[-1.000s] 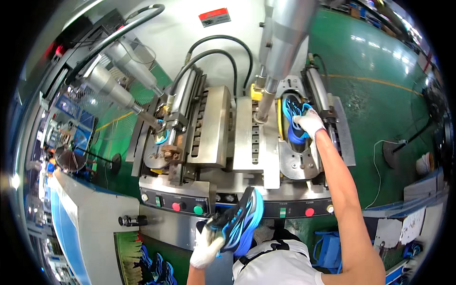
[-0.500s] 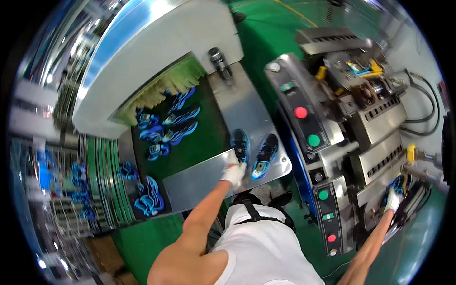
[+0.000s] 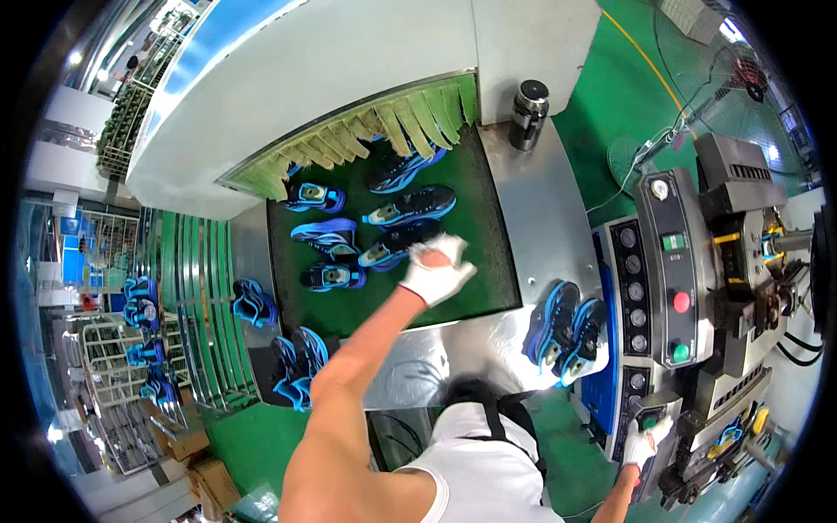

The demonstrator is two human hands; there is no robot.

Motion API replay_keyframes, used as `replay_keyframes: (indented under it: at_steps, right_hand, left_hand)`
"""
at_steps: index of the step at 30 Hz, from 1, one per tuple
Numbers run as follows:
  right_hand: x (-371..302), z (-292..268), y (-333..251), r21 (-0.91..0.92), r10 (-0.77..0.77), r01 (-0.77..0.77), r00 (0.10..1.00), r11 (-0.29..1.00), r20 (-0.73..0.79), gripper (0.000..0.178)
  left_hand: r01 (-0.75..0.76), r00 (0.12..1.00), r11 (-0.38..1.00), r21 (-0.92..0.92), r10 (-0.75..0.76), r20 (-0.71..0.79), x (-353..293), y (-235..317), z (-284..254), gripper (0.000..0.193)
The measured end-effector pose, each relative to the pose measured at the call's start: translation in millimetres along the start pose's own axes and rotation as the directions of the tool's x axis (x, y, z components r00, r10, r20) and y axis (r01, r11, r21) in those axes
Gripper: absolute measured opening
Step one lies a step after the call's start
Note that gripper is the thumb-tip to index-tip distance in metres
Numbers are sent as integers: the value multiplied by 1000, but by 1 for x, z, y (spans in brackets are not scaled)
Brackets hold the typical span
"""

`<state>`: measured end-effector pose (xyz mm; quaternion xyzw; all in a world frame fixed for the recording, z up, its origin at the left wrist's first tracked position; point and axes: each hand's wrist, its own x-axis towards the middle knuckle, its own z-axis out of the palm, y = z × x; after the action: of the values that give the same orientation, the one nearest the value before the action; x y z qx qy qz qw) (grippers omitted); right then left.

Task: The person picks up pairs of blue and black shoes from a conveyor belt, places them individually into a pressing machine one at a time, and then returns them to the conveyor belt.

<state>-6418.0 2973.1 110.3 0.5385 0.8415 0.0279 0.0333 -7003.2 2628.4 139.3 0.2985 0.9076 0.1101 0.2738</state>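
My left hand (image 3: 438,272), in a white glove with bare fingertips, hangs over the green conveyor belt (image 3: 418,309) with fingers apart. It is right beside a black and blue sneaker (image 3: 394,244) and seems to hold nothing. Another sneaker (image 3: 414,207) lies just beyond. Far to the right, my gloved right hand (image 3: 643,443) is at the machine's lower control panel, by a green button (image 3: 649,423); its fingers are stretched out, and contact is unclear. Part of a blue sneaker (image 3: 731,433) shows in the machine. Two sneakers (image 3: 553,324) stand side by side on the metal table corner.
A tunnel opening with a green fringe curtain (image 3: 384,126) spans the belt's far end. A dark flask (image 3: 529,115) stands at the back right. More sneakers (image 3: 296,362) rest at the left edge beside a roller rack (image 3: 200,296). A fan (image 3: 724,61) stands beyond the machine.
My left hand has left the sneakers on the metal table and moved over the belt. My right hand has gone from the sneaker in the machine to the control panel. The view has turned left.
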Motion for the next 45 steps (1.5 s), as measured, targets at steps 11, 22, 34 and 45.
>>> replay_keyframes:
  at_steps: [11,22,34,45]
  right_hand:
    - [-95,-12,-106,694,-8,-295,917,657,398,74]
    - [-47,-184,-215,949,-416,-268,853,168,315,58]
    - [6,-176,-12,413,-436,-502,865,-760,248,92]
    - [42,-188,-5,318,-219,-196,975,-928,-37,99]
  left_hand:
    - [126,989,981,149,-113,-94,10,-116,56,61]
    - [-429,537,241,-870,843,-32,-104,245,12,72]
    - [-374,832,495,-785,552,-48,-43,375,54,47]
    - [-359,881,612,-704,471,-40,-37,405,70,50]
